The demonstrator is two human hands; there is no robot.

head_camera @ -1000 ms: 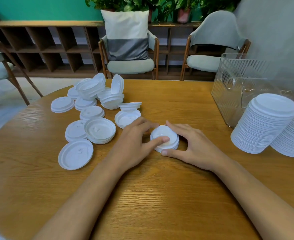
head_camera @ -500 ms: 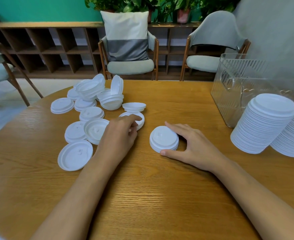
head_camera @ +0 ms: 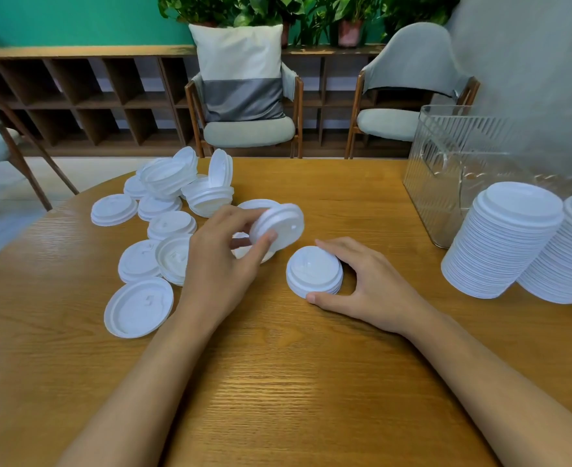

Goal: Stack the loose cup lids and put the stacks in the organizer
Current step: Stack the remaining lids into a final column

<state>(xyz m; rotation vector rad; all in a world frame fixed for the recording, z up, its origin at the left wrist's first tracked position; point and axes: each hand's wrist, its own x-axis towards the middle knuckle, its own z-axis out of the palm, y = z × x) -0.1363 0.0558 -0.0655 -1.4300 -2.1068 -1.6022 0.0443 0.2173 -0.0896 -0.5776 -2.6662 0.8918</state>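
Observation:
My left hand [head_camera: 222,261] pinches a white cup lid [head_camera: 279,226] between thumb and fingers and holds it tilted above the table. A short stack of lids [head_camera: 314,271] stands in the middle of the wooden table [head_camera: 278,382]. My right hand [head_camera: 369,284] cups that stack from the right, thumb at its near edge and fingers round its far side. Several loose white lids [head_camera: 163,210] lie scattered and piled to the left. The clear ribbed organizer [head_camera: 446,170] stands at the right rear. Two tall lid stacks [head_camera: 503,241] lean in front of it.
A single flat lid [head_camera: 139,307] lies nearest on the left. Chairs stand beyond the table's far edge, one with a cushion [head_camera: 241,69], in front of a low wooden shelf [head_camera: 75,96] with plants on top.
My left hand left the short stack, reached left to the loose lids, picked one up and now brings it back toward the stack. My right hand stayed on the stack.

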